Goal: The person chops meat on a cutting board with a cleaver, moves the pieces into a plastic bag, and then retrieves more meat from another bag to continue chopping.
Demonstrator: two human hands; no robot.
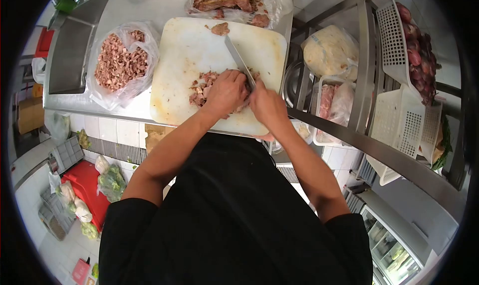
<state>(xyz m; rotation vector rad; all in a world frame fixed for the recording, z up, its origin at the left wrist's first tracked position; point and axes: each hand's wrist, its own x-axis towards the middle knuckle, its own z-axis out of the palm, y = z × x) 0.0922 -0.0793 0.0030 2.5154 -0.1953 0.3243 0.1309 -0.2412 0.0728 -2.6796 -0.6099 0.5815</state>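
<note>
A white cutting board [174, 50] lies on the steel counter. My right hand [267, 106] is closed round the handle of a kitchen knife [236, 54], whose blade points away and to the left. My left hand [227, 93] has its fingers curled and presses on meat beside the blade; most of that meat is hidden under the hand. Chopped meat [200, 89] is heaped left of my left hand. A small meat piece [219, 29] sits near the board's far edge, close to the knife's tip.
A plastic bag of diced meat [119, 63] stands left of the board, with a sink [80, 40] beyond. Larger cooked meat [227, 0] lies in plastic behind the board. To the right, a metal rack [363, 65] holds bagged food [332, 50] and white baskets [394, 115].
</note>
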